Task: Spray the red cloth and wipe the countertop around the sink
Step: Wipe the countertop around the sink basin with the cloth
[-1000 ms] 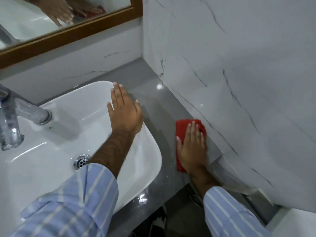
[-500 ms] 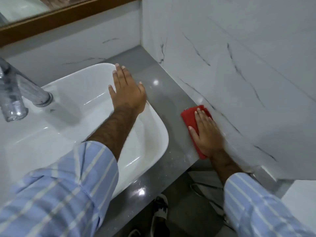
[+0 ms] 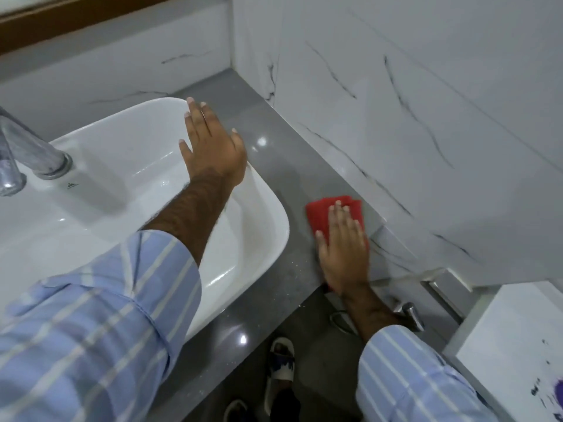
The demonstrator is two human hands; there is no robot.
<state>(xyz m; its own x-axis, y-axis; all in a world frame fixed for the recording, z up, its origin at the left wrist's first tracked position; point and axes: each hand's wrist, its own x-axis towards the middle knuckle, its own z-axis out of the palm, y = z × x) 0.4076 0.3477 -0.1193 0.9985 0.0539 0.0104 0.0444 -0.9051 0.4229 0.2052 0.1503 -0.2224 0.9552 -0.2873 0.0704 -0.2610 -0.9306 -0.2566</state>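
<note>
A folded red cloth [image 3: 323, 216] lies on the grey countertop [image 3: 274, 184] to the right of the white sink [image 3: 128, 166], close to the marble side wall. My right hand [image 3: 342, 251] presses flat on the cloth, fingers together, covering its near half. My left hand [image 3: 213, 147] rests open with fingers spread on the sink's far right rim, holding nothing. No spray bottle is in view.
A chrome tap [image 3: 27, 159] stands at the sink's left. White marble walls [image 3: 411, 123] close the back and right side. A wooden mirror frame [image 3: 76, 22] runs along the top. Below the counter's front edge are a sandalled foot [image 3: 281, 360] and a metal fitting [image 3: 409, 313].
My right hand has drawn the red cloth along the counter toward the front edge by the side wall. My left hand stays on the sink rim while the camera tilts down.
</note>
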